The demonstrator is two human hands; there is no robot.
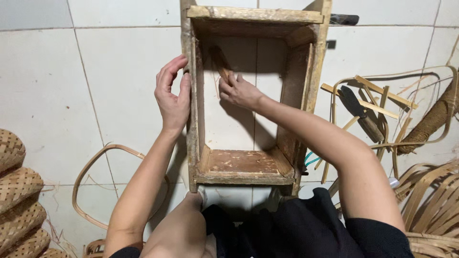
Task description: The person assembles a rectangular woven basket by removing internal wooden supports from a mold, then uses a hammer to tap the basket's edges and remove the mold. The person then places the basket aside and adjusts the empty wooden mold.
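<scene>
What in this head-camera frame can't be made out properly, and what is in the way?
- Head view: the stick-like tool under the right hand lies in the wooden frame's shadow; its kind and the grip are unclear.
- The left hand covers part of the frame's left rail.
- The woven baskets are cut off by the left edge.
- The knife blade tip is dark among bamboo strips.
</scene>
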